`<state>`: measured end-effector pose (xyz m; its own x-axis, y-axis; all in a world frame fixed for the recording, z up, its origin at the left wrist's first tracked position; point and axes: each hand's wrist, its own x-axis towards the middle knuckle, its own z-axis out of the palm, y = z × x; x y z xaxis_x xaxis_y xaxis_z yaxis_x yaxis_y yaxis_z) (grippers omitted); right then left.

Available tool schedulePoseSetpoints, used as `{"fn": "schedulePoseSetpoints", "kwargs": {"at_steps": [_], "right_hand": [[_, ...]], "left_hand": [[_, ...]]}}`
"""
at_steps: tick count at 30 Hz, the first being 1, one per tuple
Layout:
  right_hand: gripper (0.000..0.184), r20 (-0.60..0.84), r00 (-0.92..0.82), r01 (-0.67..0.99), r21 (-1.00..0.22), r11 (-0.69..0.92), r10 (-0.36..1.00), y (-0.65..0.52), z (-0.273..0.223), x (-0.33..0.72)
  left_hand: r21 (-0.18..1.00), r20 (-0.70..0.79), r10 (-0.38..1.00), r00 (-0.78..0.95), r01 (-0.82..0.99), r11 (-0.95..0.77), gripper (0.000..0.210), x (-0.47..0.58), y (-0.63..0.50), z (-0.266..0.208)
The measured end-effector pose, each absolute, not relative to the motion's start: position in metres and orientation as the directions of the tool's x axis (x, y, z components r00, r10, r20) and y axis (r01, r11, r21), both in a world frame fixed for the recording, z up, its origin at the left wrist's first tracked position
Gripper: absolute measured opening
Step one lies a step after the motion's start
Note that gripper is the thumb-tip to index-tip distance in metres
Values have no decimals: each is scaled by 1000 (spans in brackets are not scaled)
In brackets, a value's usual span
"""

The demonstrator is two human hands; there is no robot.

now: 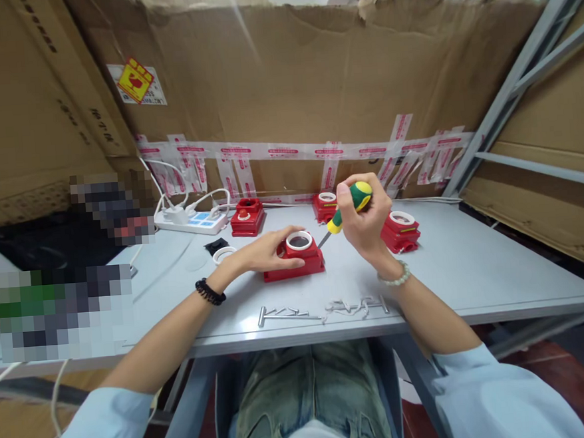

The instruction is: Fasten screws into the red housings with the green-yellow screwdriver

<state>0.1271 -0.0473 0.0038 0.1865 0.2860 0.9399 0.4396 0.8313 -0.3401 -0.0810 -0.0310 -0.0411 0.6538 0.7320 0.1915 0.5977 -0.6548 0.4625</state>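
on a flat, pale grey table, a white, oblong plastic power strip is placed left of a red, boxy housing and a second red housing at the back; a third red housing is set nearer, at right. near the middle, a fourth red housing is flanked on its left by a white ring and a thin black piece. along the near edge, a silver, t-shaped metal rod, small metal pins, a second t-shaped rod and white cord are laid.

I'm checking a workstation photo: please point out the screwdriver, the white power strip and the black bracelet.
Screwdriver point(340, 218), head view: lower handle.
White power strip point(200, 221), head view: upper face.
Black bracelet point(210, 292), head view: middle of band.
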Motion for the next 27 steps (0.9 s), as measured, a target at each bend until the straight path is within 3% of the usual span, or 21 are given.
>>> {"fn": "schedulePoseSetpoints", "kwargs": {"at_steps": [6, 11, 27], "right_hand": [[13, 931, 216, 366, -356, 860, 294, -39, 4, 129], [14, 932, 252, 404, -345, 847, 260, -27, 2, 134], [19, 895, 109, 490, -427, 760, 433, -24, -8, 125]], "left_hand": [[500, 143, 715, 685, 573, -649, 79, -77, -36, -40], [528, 81, 671, 737, 539, -656, 71, -85, -36, -33], [527, 53, 718, 694, 591, -610, 74, -77, -41, -36]]}}
